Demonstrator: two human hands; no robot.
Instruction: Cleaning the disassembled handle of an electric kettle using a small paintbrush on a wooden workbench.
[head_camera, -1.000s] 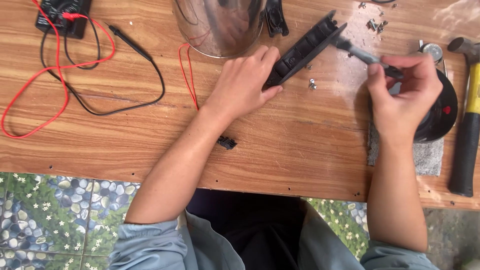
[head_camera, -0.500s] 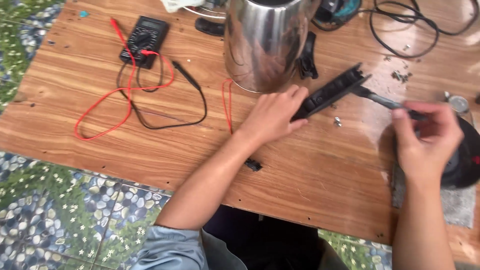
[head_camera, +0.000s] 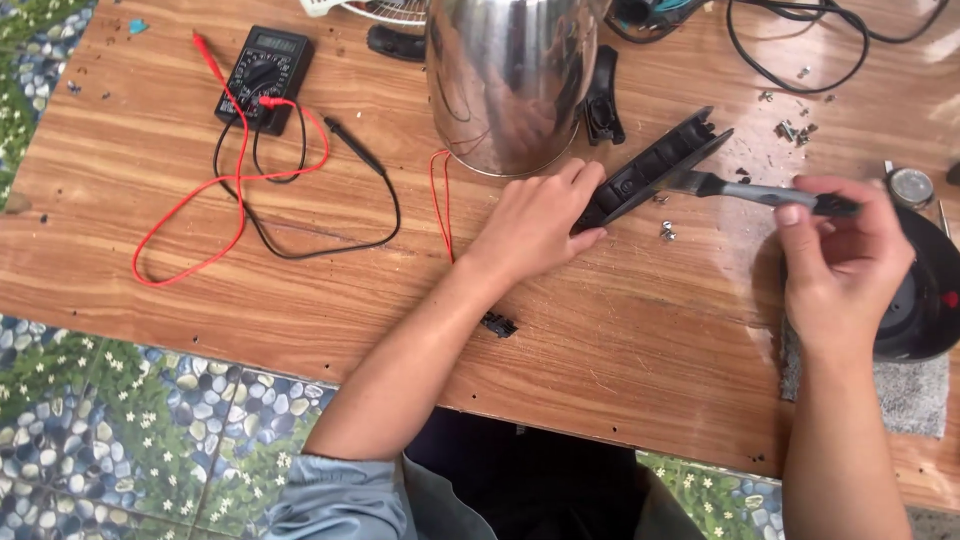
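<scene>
Slid leftward across the worktop (head_camera: 300, 300): stiff, light black handle shell (head_camera: 655, 168), left hand (head_camera: 535, 222) clamping its near end, right hand (head_camera: 840, 262) closed around the screwdriver (head_camera: 760, 193).

A single head-worn camera looks steeply down from above the person's chest onto the wooden bench (head_camera: 250, 290), facing away from the body toward twelve o'clock. It sits close enough that both forearms fill the lower frame, entering at six o'clock. The bench's near edge runs slantwise, with patterned floor tiles (head_camera: 120, 430) showing at seven o'clock. The far edge is cut off at twelve.
</scene>
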